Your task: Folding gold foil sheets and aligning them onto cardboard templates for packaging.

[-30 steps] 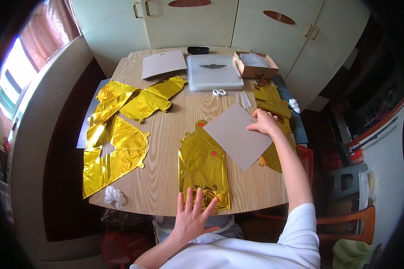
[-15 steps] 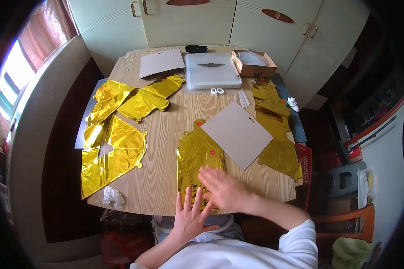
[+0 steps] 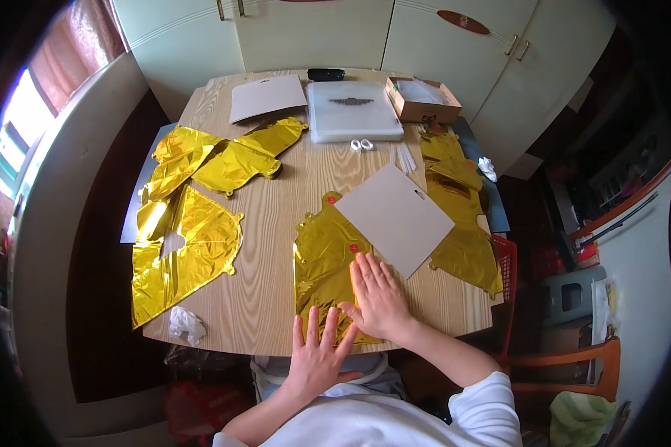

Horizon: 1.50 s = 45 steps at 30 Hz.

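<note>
A flat gold foil balloon (image 3: 322, 261) lies on the table in front of me, with red dots on it and small tabs along its edge. My left hand (image 3: 320, 354) rests on its near end, fingers spread. Flat against its right side is my right hand (image 3: 379, 296), fingers stretched out just below a red dot. A grey cardboard sheet (image 3: 397, 217) with a hanging slot lies slantwise over the balloon's upper right edge, beyond my right hand. Neither hand grips anything.
More gold foil balloons (image 3: 201, 238) spread over the table's left side, others (image 3: 455, 216) along the right. At the back are grey cardboard (image 3: 267, 98), a stack of clear plastic bags (image 3: 354, 123), a box (image 3: 429, 110) and white ribbon rolls (image 3: 361, 145). Crumpled tissue (image 3: 186, 325) lies near left.
My right hand has moved right and slightly away from me, from above the balloon's middle onto its right edge. The left hand has stayed about where it was.
</note>
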Motion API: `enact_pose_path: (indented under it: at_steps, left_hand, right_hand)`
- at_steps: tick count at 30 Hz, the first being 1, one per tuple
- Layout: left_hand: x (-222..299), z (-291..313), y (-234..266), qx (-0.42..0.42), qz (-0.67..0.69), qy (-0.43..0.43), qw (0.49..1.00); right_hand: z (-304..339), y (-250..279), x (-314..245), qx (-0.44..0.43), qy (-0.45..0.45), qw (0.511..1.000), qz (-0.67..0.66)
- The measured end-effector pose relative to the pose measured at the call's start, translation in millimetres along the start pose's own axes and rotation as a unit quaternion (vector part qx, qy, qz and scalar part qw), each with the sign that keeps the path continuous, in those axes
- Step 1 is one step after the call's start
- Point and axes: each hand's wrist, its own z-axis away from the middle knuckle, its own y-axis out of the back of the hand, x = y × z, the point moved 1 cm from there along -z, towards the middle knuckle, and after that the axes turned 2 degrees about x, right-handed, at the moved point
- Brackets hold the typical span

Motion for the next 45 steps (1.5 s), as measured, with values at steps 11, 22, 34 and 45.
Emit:
enact_pose_path:
  at_steps: [11, 22, 34, 45]
  left_hand:
    - [0, 1, 1, 0.006, 0.001, 0.004, 1.0]
    - [0, 3, 1, 0.027, 0.009, -0.007, 1.0]
    - [1, 3, 5, 0.045, 0.006, -0.003, 0.999]
    - [-20, 41, 12, 0.484, 0.132, 0.049, 0.863]
  right_hand:
    - [-42, 22, 38, -0.069, -0.023, 0.99, 0.123]
    - [-88, 56, 171, -0.084, -0.307, 0.948, 0.016]
    - [-107, 62, 216, 0.017, -0.277, 0.953, -0.122]
    - [-80, 128, 54, -0.033, -0.04, 0.914, -0.401]
